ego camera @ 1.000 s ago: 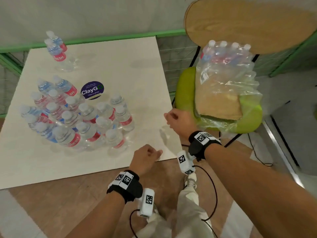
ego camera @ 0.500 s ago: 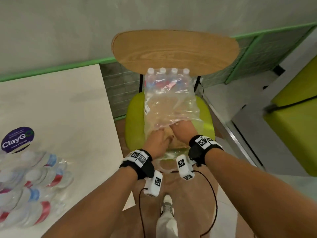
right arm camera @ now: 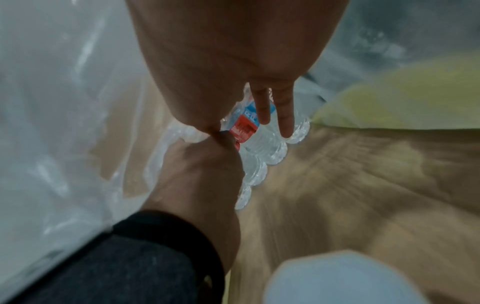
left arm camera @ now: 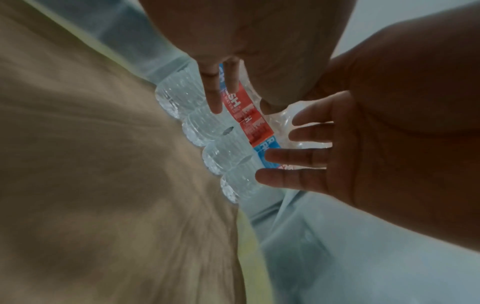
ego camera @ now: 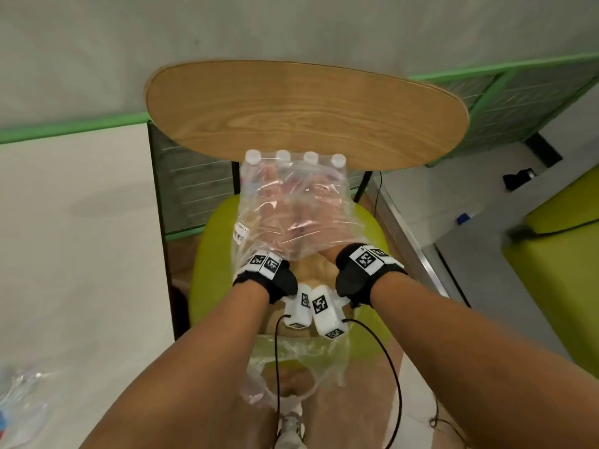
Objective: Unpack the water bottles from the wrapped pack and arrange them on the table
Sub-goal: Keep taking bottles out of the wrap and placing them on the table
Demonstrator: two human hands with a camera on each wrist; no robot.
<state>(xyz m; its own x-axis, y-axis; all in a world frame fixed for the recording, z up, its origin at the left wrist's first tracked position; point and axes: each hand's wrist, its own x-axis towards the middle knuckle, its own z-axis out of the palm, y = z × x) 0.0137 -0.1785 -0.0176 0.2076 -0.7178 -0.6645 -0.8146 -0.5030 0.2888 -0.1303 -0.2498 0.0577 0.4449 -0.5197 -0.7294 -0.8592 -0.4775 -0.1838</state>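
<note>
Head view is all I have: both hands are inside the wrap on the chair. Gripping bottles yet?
Observer: No. The left wrist view shows the left hand with fingers straight, tips at the labels of the bottles.
Operator: Right hand?
Observer: Same view: the right hand has its fingers straight and spread beside the bottles, curled round nothing.
Operator: What are the bottles sitting on?
Observer: The right wrist view shows their bases in a row on brown cardboard.
</note>
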